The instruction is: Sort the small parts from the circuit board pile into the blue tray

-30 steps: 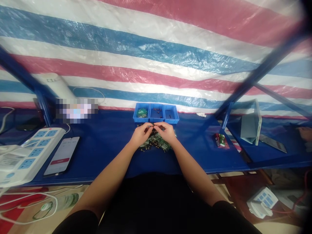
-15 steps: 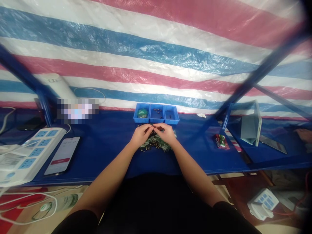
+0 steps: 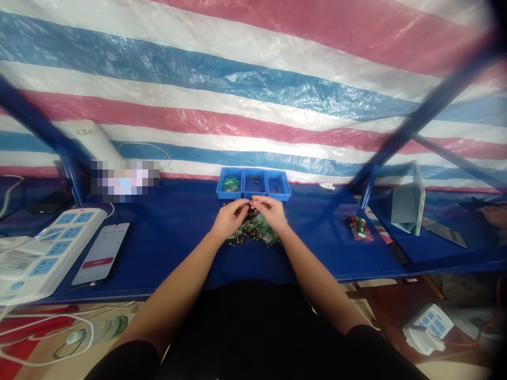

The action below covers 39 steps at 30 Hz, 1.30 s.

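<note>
Over a pile of small green and brass-coloured pieces (image 3: 253, 230), my left hand (image 3: 230, 217) and my right hand (image 3: 271, 213) meet at the fingertips. Both are closed in a pinch. Something small and dark sits between the fingertips, too small to name. Just beyond my hands stand three joined blue bins: the left bin (image 3: 218, 194) has green pieces in it, the middle bin (image 3: 253, 196) several small dark and brassy pieces, and the right bin (image 3: 279, 197) a small dark piece.
To the left lie a phone (image 3: 103, 252) and a white power strip (image 3: 65, 245). On the right are a small red and green box (image 3: 358, 228) and a tablet in a stand case (image 3: 410, 203). Another person's hand (image 3: 495, 215) shows at the far right edge. Striped sheeting (image 3: 253, 100) hangs behind.
My right hand has shifted slightly, its fingertips lifting and turning beside the left ones. The left hand has hardly moved, and the bins look the same.
</note>
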### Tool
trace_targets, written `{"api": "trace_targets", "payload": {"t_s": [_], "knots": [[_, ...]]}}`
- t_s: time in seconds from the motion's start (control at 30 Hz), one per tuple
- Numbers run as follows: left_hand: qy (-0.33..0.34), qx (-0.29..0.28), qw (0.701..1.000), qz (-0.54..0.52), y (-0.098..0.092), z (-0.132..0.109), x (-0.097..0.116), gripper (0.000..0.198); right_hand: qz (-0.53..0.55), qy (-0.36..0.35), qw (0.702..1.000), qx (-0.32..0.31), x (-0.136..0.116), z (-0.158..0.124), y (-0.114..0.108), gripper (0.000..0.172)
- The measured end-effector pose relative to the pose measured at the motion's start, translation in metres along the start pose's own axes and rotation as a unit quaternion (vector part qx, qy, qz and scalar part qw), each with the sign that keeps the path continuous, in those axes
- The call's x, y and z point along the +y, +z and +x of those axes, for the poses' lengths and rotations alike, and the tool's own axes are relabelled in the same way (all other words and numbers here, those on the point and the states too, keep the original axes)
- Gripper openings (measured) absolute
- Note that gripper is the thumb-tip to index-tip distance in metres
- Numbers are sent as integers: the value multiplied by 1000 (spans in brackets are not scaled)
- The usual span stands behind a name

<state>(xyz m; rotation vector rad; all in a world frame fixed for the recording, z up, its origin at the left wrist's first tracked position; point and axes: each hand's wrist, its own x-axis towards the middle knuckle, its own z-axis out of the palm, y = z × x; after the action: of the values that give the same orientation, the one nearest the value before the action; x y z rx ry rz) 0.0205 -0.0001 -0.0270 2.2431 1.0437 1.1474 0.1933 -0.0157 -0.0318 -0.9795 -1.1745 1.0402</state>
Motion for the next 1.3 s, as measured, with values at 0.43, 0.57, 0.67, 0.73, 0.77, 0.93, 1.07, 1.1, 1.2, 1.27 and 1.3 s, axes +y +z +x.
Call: {"api": "trace_targets", "payload": {"t_s": [0.43,0.57,0.67,0.73,0.77,0.93,1.07,1.1,1.2,1.27,1.3], "knots": [[-7,16,999,34,2,-1,-7,28,57,71,996,25,3,5,-4,41],[-9,15,999,34,3,-1,-8,28,80,99,991,39,6,10,-6,43],[-6,13,999,36,3,0,-7,27,155,72,985,26,-1,11,-6,53],[-10,13,999,33,2,0,-6,27,198,58,978,13,-7,11,-7,57],[-12,14,999,31,2,0,-5,28,210,56,976,13,-10,11,-8,57],[-20,10,999,30,1,0,-5,28,182,38,982,26,-13,16,-16,44],[-21,11,999,35,1,0,-6,29,60,23,994,88,-4,19,-24,32],[-23,11,999,36,1,0,-6,29,11,12,995,99,-2,19,-27,31],[-30,6,999,40,1,0,-6,29,-180,-37,980,71,3,16,-33,26],[-31,3,999,44,1,0,-6,29,-305,-71,950,21,5,14,-34,21],[-30,2,998,46,1,0,-6,29,-355,-86,931,-4,7,13,-34,19]]}}
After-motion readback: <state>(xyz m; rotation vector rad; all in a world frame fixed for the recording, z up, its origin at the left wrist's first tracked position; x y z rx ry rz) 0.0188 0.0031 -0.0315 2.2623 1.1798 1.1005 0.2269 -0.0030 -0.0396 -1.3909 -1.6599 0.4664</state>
